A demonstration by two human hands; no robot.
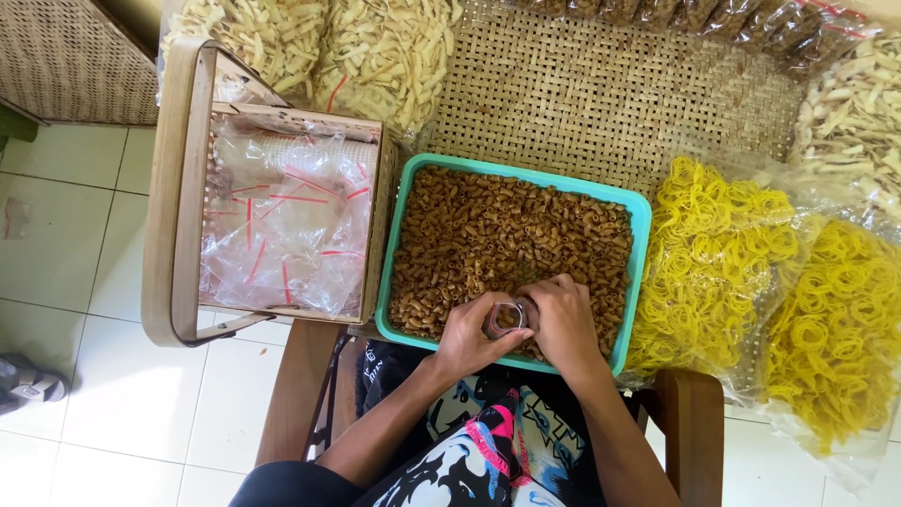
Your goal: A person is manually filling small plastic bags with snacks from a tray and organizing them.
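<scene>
A turquoise plastic tub (pixel 405 202) full of brown curled macaroni snacks (pixel 497 235) rests in front of me on a woven mat. My left hand (pixel 472 333) grips a small clear glass (pixel 507 316) tipped into the snacks at the tub's near edge. My right hand (pixel 563 319) rests against the glass from the right, its fingers in the snacks beside the rim. The glass is partly hidden between the two hands.
A wooden basket (pixel 178 188) holding several clear plastic bags with red strips (pixel 286 221) stands to the left. Bags of yellow ring crackers (pixel 723 263) lie to the right, pale stick snacks (pixel 375 52) behind. A wooden chair frame (pixel 690 422) and white tiled floor (pixel 84 282) are below.
</scene>
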